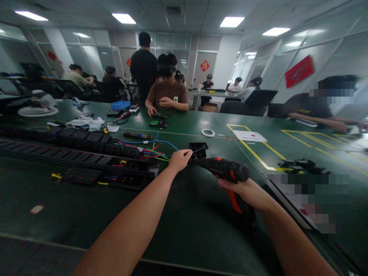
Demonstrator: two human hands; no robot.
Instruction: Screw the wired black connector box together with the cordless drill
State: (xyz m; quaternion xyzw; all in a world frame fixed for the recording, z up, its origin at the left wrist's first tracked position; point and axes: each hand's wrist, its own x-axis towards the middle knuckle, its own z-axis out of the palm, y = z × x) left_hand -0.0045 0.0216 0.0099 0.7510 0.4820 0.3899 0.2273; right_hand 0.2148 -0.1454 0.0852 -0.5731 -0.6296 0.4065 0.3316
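My right hand [248, 191] is wrapped around the grip of a black and orange cordless drill [225, 168], held level with its front end pointing left. Fingers closed, my left hand [178, 160] grips the near left side of a small black plastic housing [198, 146]. The drill's tip meets the housing close to those fingertips, and the exact contact is hidden. Coloured wires [152, 150] run from the left toward the housing. They come from long black power strips [71, 153] lying on the green table [172, 214].
Across the table a person [168, 92] handles green circuit boards [158, 123]. Nearby are a black screwdriver-like tool [136, 135], a white tape ring [207, 132], a paper sheet [249, 136] and a blue basket [120, 105]. Black parts [303, 165] lie right; another person [313, 107] sits beyond.
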